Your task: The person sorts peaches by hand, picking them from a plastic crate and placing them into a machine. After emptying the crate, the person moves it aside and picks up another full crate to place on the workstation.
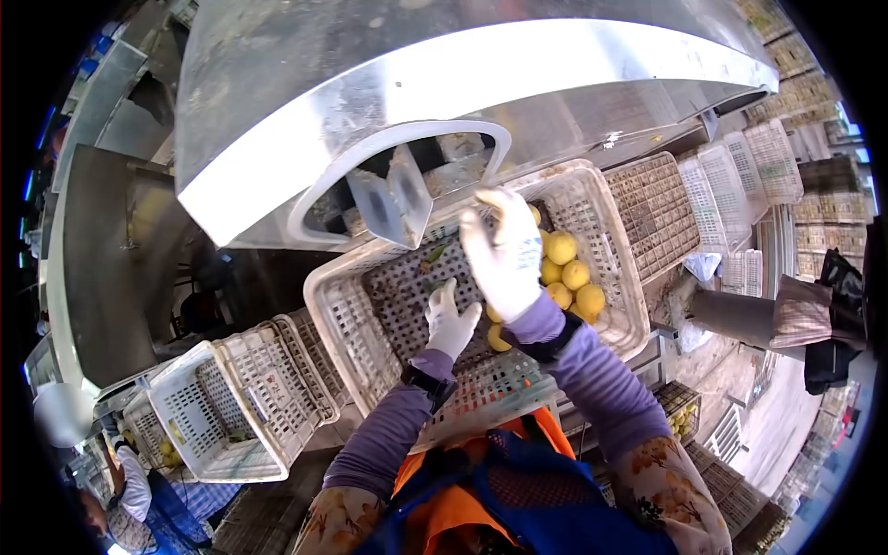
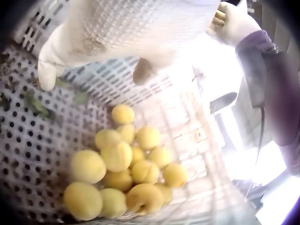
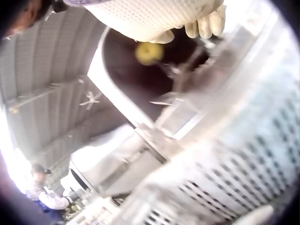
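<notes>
A white plastic crate (image 1: 606, 217) with slotted walls holds several round yellow fruits (image 1: 575, 275), bunched toward its right end in the head view. My gloved left hand (image 1: 451, 324) is over the crate's bottom with its fingers spread and nothing in them; close below it in the left wrist view lie the fruits (image 2: 116, 156). My gloved right hand (image 1: 507, 254) is raised at the crate's far side, near the opening (image 1: 319, 199) of a metal machine. In the right wrist view one blurred yellow fruit (image 3: 149, 53) appears against the dark opening, apart from that hand's fingertips (image 3: 216, 22).
The big metal machine (image 1: 481, 60) overhangs the crate's far side. Stacked white crates (image 1: 245, 398) stand at the left, a brown crate (image 1: 652, 213) and more pale crates (image 1: 740, 176) at the right. Another person (image 1: 139, 486) is at the lower left. Green leaves (image 2: 37, 104) lie in the crate.
</notes>
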`<action>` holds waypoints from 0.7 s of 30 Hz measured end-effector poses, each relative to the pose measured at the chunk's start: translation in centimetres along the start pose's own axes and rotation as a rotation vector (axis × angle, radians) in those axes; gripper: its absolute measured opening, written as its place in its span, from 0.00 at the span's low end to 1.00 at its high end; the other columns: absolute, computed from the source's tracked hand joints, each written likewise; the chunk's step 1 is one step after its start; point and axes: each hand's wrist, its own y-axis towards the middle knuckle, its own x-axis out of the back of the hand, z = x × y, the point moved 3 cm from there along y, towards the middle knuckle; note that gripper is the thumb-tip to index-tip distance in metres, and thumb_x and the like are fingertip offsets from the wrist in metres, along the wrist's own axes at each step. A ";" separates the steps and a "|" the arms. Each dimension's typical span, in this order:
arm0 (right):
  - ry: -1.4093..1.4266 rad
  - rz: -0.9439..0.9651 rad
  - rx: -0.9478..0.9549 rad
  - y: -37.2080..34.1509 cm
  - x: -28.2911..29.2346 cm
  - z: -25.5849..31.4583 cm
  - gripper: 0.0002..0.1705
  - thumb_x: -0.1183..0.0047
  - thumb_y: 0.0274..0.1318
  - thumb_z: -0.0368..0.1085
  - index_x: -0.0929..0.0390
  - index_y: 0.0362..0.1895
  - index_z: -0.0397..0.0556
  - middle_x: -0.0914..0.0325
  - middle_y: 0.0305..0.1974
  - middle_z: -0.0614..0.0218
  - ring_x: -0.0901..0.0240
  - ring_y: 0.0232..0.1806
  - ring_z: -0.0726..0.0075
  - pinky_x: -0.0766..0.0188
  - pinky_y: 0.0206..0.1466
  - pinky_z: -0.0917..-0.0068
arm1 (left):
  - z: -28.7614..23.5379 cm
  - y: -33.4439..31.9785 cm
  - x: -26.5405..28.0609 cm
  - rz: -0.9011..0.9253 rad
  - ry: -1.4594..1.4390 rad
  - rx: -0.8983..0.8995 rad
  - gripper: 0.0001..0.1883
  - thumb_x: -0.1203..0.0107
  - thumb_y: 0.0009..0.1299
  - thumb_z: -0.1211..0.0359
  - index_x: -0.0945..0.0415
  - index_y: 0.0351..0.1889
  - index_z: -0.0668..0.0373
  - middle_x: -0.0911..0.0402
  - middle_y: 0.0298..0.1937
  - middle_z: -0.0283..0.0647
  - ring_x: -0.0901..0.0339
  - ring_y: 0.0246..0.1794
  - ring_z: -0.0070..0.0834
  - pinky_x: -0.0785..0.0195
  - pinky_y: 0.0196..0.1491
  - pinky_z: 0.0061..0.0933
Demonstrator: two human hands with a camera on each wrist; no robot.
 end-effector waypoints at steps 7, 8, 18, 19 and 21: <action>-0.637 0.492 -0.547 -6.4 -3.8 -24.9 0.42 0.33 0.46 0.50 0.35 0.61 0.43 0.32 0.60 0.50 0.32 0.62 0.44 0.31 0.64 0.53 | -4.8 7.5 -10.5 0.293 0.301 -0.112 0.42 0.38 0.61 0.54 0.42 0.75 0.47 0.47 0.76 0.54 0.46 0.71 0.61 0.45 0.71 0.53; -0.663 0.554 -0.637 -7.7 -5.4 -27.4 0.46 0.31 0.43 0.51 0.37 0.62 0.42 0.33 0.60 0.52 0.32 0.62 0.45 0.30 0.63 0.55 | -5.2 8.2 -11.9 0.305 0.267 -0.099 0.42 0.38 0.62 0.54 0.42 0.75 0.48 0.47 0.77 0.54 0.46 0.71 0.61 0.45 0.71 0.54; -0.218 0.796 -0.603 -7.0 -3.7 -17.0 0.51 0.33 0.37 0.44 0.39 0.68 0.44 0.31 0.61 0.44 0.30 0.62 0.42 0.32 0.66 0.59 | -1.3 6.4 -14.0 0.214 0.749 -0.243 0.22 0.46 0.68 0.63 0.27 0.61 0.48 0.31 0.62 0.47 0.23 0.51 0.44 0.25 0.40 0.52; -0.105 0.704 -0.517 -7.3 -2.6 -15.9 0.53 0.32 0.37 0.44 0.41 0.70 0.45 0.31 0.61 0.44 0.32 0.63 0.41 0.33 0.67 0.58 | 0.3 6.3 -14.3 0.237 0.756 -0.285 0.21 0.49 0.69 0.64 0.27 0.61 0.47 0.29 0.60 0.47 0.22 0.46 0.42 0.25 0.37 0.51; 0.034 0.656 -0.434 -5.9 0.0 -11.7 0.50 0.31 0.38 0.41 0.38 0.69 0.46 0.32 0.61 0.45 0.35 0.64 0.40 0.36 0.68 0.58 | 4.2 7.6 -15.7 0.190 0.662 -0.249 0.22 0.49 0.72 0.56 0.29 0.63 0.50 0.24 0.56 0.53 0.20 0.49 0.44 0.25 0.41 0.46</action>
